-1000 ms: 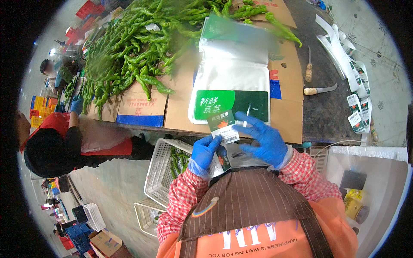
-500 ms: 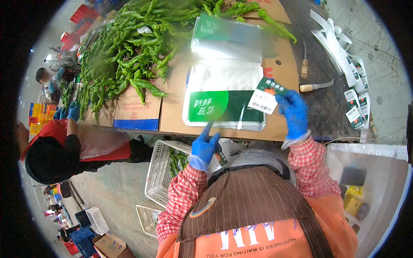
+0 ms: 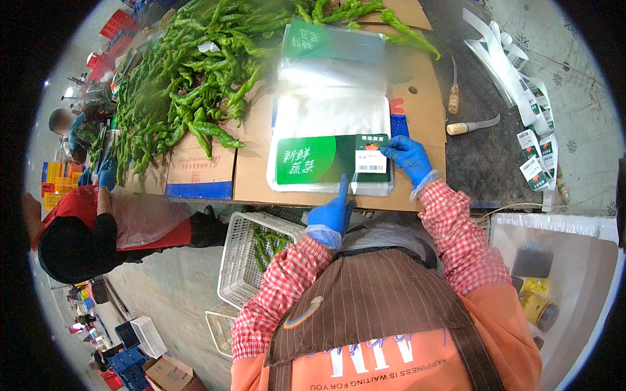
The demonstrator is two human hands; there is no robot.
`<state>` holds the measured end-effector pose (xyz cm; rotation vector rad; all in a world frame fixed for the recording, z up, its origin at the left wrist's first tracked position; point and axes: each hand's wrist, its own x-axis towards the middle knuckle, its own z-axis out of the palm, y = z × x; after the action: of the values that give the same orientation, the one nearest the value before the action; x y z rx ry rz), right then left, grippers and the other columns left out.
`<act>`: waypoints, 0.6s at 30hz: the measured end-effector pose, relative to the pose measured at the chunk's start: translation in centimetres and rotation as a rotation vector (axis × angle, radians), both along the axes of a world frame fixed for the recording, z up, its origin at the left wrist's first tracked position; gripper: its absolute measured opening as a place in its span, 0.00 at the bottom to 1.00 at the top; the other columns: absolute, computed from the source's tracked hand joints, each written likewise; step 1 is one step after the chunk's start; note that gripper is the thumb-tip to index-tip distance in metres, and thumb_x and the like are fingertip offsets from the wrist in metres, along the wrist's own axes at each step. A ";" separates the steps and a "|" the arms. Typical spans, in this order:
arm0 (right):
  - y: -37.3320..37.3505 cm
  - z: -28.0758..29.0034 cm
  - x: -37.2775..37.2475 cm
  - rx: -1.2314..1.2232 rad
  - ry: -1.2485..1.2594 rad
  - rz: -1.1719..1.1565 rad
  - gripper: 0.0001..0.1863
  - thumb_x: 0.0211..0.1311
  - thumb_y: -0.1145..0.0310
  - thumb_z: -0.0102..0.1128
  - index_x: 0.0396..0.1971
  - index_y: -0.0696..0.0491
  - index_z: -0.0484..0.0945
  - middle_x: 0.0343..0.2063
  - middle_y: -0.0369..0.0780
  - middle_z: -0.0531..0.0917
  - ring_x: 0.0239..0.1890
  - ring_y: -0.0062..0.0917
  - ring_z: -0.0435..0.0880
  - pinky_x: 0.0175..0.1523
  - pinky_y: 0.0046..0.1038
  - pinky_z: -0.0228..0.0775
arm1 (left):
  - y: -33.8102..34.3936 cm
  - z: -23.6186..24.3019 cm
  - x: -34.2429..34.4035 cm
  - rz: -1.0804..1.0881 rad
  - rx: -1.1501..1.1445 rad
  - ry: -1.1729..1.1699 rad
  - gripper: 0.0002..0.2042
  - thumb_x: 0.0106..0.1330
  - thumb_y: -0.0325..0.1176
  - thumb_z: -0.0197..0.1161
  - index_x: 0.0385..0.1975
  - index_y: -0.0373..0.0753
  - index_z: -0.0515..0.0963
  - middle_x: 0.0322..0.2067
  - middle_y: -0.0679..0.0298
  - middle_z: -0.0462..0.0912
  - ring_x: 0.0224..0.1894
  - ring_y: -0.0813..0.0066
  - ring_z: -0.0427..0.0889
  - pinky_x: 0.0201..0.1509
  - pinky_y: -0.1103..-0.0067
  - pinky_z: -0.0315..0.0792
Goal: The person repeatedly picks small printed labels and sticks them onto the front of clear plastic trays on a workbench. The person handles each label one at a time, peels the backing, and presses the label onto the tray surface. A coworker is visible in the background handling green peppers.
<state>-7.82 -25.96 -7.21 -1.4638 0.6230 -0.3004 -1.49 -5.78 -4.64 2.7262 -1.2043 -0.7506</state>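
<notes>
A flat stack of clear plastic bags with green printed bands lies on the cardboard in front of me. My right hand, in a blue glove, pinches the right edge of a green-and-white label sticker. That label lies flat over the right part of the green band. My left hand, also blue-gloved, stretches its index finger onto the bag's lower edge, just left of the label. Its other fingers are partly hidden. Beyond it, a second bag stack with a green corner lies farther back.
A heap of long green peppers covers the table's far left. Two wooden-handled knives and label strips lie at the right. Below the edge stands a white crate holding peppers. A person in red works at the left.
My right hand has brought the label down and left onto the bag's green band. My left hand has shifted right, its index finger now beside the label.
</notes>
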 end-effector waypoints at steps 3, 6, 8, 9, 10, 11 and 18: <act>0.1 -0.5 0.5 -0.015 -0.002 0.017 0.07 0.43 0.70 0.60 0.23 0.55 0.73 0.19 0.32 0.74 0.22 0.14 0.68 0.27 0.16 0.62 | 0.0 -0.1 -0.1 0.003 0.004 -0.016 0.30 0.56 0.44 0.46 0.56 0.55 0.39 0.20 0.57 0.76 0.19 0.60 0.75 0.21 0.68 0.67; 0.1 -1.0 0.7 -0.048 -0.059 0.015 0.07 0.43 0.71 0.60 0.22 0.56 0.74 0.19 0.34 0.75 0.23 0.15 0.70 0.30 0.16 0.64 | 0.0 -0.1 -0.2 0.007 0.003 -0.009 0.30 0.56 0.44 0.46 0.56 0.54 0.40 0.20 0.57 0.76 0.18 0.60 0.75 0.21 0.67 0.67; 0.1 -1.2 0.7 -0.128 -0.053 0.023 0.07 0.43 0.71 0.60 0.23 0.56 0.74 0.20 0.35 0.75 0.25 0.15 0.71 0.31 0.16 0.64 | 0.0 -0.1 -0.2 0.010 0.001 -0.007 0.29 0.56 0.44 0.45 0.56 0.54 0.40 0.20 0.57 0.76 0.18 0.59 0.75 0.21 0.67 0.67; 0.1 -1.2 0.7 -0.132 -0.041 0.020 0.07 0.43 0.71 0.60 0.23 0.56 0.74 0.21 0.35 0.76 0.25 0.16 0.71 0.31 0.17 0.64 | 0.0 -0.1 -0.2 0.011 -0.001 -0.009 0.29 0.56 0.44 0.45 0.56 0.54 0.40 0.20 0.57 0.76 0.18 0.59 0.75 0.21 0.67 0.67; 0.2 -1.1 0.7 -0.141 -0.034 0.020 0.07 0.43 0.71 0.60 0.23 0.56 0.74 0.21 0.36 0.76 0.25 0.16 0.71 0.32 0.17 0.64 | 0.0 -0.1 -0.2 0.009 -0.008 -0.011 0.29 0.56 0.44 0.45 0.56 0.54 0.40 0.20 0.57 0.76 0.18 0.59 0.75 0.20 0.67 0.67; 0.2 -1.1 0.7 -0.158 -0.046 0.021 0.07 0.43 0.71 0.60 0.23 0.56 0.74 0.21 0.36 0.76 0.25 0.16 0.72 0.32 0.17 0.65 | 0.0 -0.1 -0.2 0.011 -0.008 -0.012 0.29 0.57 0.44 0.45 0.56 0.54 0.40 0.20 0.56 0.76 0.18 0.59 0.75 0.20 0.67 0.67; 0.5 -0.7 0.9 -0.214 0.031 -0.004 0.07 0.43 0.71 0.59 0.23 0.57 0.74 0.23 0.37 0.77 0.26 0.17 0.73 0.33 0.18 0.65 | -0.1 0.3 0.1 0.000 -0.011 -0.033 0.28 0.57 0.45 0.44 0.56 0.55 0.42 0.20 0.55 0.76 0.19 0.58 0.75 0.21 0.67 0.67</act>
<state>-6.93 -25.45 -7.95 -1.6749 0.6335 -0.3571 -1.39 -5.92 -4.35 2.7401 -1.2105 -0.6997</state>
